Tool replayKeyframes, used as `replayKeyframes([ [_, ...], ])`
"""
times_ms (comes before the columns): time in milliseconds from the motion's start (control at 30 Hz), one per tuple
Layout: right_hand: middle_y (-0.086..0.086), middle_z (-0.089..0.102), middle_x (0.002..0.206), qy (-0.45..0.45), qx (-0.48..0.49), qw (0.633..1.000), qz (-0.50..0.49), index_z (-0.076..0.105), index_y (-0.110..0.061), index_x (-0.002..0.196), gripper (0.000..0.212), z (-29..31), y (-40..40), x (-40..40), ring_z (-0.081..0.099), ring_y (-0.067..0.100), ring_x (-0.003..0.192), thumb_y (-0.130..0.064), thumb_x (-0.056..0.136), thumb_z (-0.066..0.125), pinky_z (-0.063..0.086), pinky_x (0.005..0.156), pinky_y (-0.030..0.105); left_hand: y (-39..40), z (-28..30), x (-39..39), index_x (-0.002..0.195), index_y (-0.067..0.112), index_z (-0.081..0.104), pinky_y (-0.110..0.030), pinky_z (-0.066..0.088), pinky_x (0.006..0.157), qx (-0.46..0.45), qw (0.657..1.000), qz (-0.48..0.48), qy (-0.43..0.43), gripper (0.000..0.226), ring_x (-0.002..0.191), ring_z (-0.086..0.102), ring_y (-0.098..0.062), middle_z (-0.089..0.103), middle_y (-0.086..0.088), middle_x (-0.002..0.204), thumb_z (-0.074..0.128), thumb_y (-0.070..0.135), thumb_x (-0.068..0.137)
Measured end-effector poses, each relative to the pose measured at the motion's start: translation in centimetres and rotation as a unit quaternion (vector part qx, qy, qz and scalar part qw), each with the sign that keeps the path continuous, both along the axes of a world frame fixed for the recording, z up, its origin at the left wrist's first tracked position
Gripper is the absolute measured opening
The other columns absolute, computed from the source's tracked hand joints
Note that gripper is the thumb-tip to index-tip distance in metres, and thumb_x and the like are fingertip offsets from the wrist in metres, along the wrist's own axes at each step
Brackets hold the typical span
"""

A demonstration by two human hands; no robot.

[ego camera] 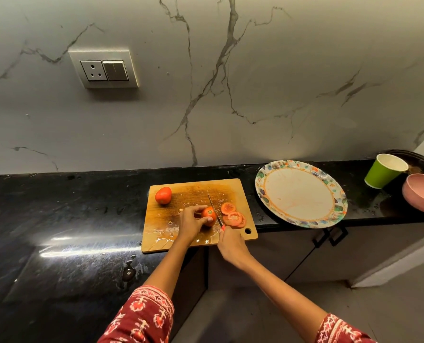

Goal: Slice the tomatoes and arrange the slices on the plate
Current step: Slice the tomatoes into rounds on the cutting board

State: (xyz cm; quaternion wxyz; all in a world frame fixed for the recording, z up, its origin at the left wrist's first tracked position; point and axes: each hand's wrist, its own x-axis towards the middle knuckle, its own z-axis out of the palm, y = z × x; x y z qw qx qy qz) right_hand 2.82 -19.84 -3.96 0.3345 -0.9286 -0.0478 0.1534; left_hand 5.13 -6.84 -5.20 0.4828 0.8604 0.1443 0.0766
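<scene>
R hand (231,244) grips knife (214,209), blade down against cut tomato (208,215) on board (198,214). L hand (190,222) curled round that tomato. 3 slices (233,216) just R of blade. Whole tomato (163,195) at board's far-L corner. Plate (301,193) R of board, no slices on it. Cup (385,170), bowl (422,193) far R.

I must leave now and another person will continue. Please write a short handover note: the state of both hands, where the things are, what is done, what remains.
Left hand holds the half-cut tomato steady on the cutting board.
Right hand grips the knife, blade beside the tomato's cut face.
Done: a few slices lie on the board, right of the blade.
Left: finish this tomato, cut the whole tomato at the board's far left corner, then move all slices to the plate, which holds no slices yet.
</scene>
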Motion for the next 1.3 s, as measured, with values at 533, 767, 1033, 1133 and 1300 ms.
replayKeyframes([
  [533,0.018,0.061,0.104,0.000,-0.022,0.999,0.048,0.057,-0.004,0.094,0.031,-0.1,0.9,2.2,0.058,0.032,0.095,-0.020,0.101,0.031,0.034,0.069,0.028,0.2,0.0,-0.2,0.107,0.005,0.067,-0.029,0.041,0.092,-0.007,1.000,0.021,0.001,0.040,0.111,0.053,-0.022,0.064,-0.010,0.113,0.078,0.009,0.069],
  [767,0.020,0.061,0.109,-0.016,-0.022,0.999,0.041,0.056,0.000,0.105,0.033,-0.9,0.7,1.6,0.058,0.036,0.101,-0.021,0.101,0.031,0.034,0.070,0.029,0.2,-0.2,-0.1,0.103,0.008,0.069,-0.035,0.047,0.090,-0.002,0.999,0.041,0.005,0.039,0.105,0.057,-0.022,0.067,-0.009,0.107,0.080,0.012,0.066],
  [1033,0.022,0.060,0.111,-0.001,-0.016,0.999,0.051,0.057,0.002,0.105,0.034,-1.0,1.0,2.7,0.058,0.035,0.101,-0.020,0.101,0.031,0.035,0.071,0.030,-0.3,0.2,-0.1,0.104,0.003,0.068,-0.018,0.042,0.080,0.013,1.000,0.017,-0.015,0.038,0.100,0.059,-0.019,0.067,-0.012,0.108,0.079,0.008,0.068],
  [1133,0.021,0.061,0.109,-0.006,-0.007,0.998,0.054,0.057,0.002,0.104,0.033,-1.4,0.6,2.0,0.058,0.035,0.101,-0.017,0.101,0.031,0.036,0.073,0.029,-0.2,0.3,-0.3,0.104,0.002,0.067,-0.018,0.042,0.081,0.008,1.000,0.022,-0.016,0.039,0.100,0.059,-0.018,0.067,-0.012,0.108,0.079,0.006,0.067],
  [1300,0.021,0.061,0.109,-0.001,0.012,0.998,0.062,0.056,0.002,0.105,0.032,-1.5,0.5,1.9,0.058,0.034,0.101,-0.017,0.101,0.030,0.040,0.077,0.031,-0.1,0.2,-0.4,0.104,0.003,0.068,-0.020,0.042,0.081,-0.004,1.000,0.020,-0.021,0.039,0.101,0.059,-0.017,0.067,-0.011,0.108,0.079,0.005,0.067],
])
